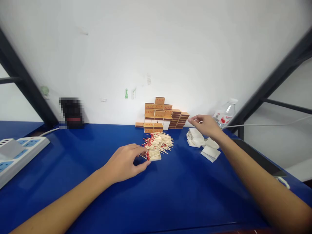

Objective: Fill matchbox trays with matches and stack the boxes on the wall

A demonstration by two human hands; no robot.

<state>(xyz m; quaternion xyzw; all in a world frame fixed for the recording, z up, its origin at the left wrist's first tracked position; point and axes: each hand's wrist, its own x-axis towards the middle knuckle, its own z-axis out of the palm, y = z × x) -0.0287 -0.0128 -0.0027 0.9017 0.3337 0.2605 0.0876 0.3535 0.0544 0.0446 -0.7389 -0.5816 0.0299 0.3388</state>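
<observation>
My left hand (126, 162) grips the left end of a small white matchbox tray (154, 159), thumb in front and fingers behind. Matches with red heads lie inside it, heads toward the hand. Just behind the tray spreads a loose pile of matches (162, 140). My right hand (206, 125) is raised at the right end of the stacked matchboxes (179, 120), its thumb and fingertips drawn together beside the upper boxes. Whether anything is between those fingertips is hidden. Several white empty-looking trays (195, 138) lie below the right hand.
More orange matchboxes (159, 112) are piled against the white wall. A clear plastic bottle (226, 113) stands behind my right hand, near a white cable and a dark flat object (259, 157). A power strip (24, 152) lies at the left of the blue table (170, 201).
</observation>
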